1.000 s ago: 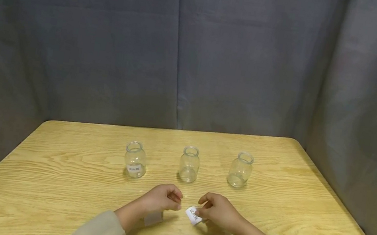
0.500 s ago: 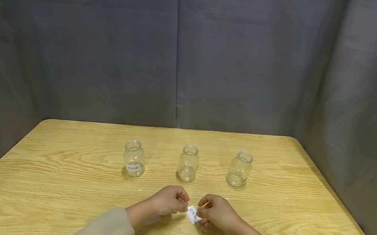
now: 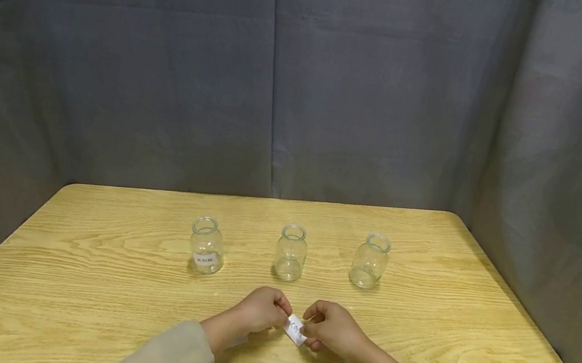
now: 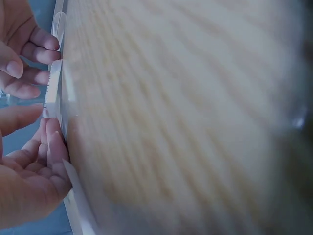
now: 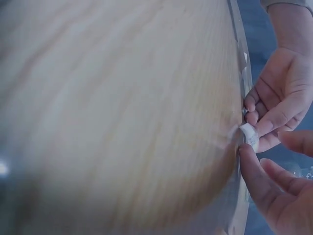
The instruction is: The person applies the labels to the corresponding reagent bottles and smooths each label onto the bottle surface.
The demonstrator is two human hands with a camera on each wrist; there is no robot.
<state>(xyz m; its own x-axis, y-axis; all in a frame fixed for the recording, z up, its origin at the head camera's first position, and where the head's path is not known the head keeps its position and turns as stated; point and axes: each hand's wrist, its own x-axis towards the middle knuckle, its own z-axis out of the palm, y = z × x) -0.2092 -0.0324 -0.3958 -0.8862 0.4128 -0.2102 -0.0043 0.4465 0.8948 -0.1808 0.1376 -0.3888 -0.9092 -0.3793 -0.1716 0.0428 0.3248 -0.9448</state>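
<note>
A small white label (image 3: 295, 330) with dark writing is stretched low over the table between both hands. My left hand (image 3: 262, 312) pinches its left end between thumb and fingertips. At the other end, my right hand (image 3: 335, 330) holds it, thumb on top and fingers beneath. In the left wrist view the label (image 4: 54, 90) is edge-on and slightly bent; in the right wrist view the label (image 5: 250, 134) curls between the fingertips. Beyond the hands stand a left glass jar (image 3: 206, 247) bearing a similar label, a middle jar (image 3: 291, 253) and a right jar (image 3: 370, 261), both without visible labels.
A pale slip of paper (image 3: 239, 341) lies on the wooden table (image 3: 87, 277), partly hidden under the left wrist. Grey cloth (image 3: 169, 96) hangs behind the table and along its sides.
My left hand has moved right to the label and now grips its left end. The label has turned slightly between the hands. My right hand stays nearly in place, and the jars have not moved.
</note>
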